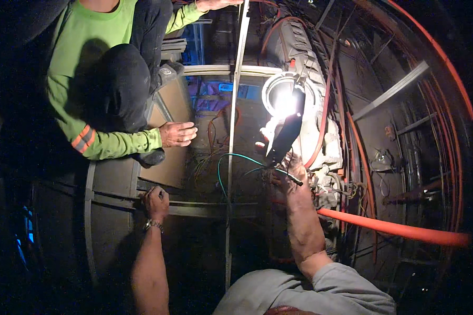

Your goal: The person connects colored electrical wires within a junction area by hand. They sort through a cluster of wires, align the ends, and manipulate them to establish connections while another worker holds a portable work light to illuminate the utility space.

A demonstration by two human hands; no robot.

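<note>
My left hand, with a wristwatch, has curled fingers on a grey metal cross rail. My right hand reaches up beneath a black elongated object; its fingers are mostly hidden, so I cannot tell whether they grip. Above it, a bright work light glares inside a round metal ring. A thin green cable loops beside this hand. An orange conduit runs rightward below it.
A co-worker in a green long-sleeved top squats at upper left, one hand spread over a tan board. A vertical metal bar crosses the middle. Bundled orange pipes, loose wires and more framing fill the right.
</note>
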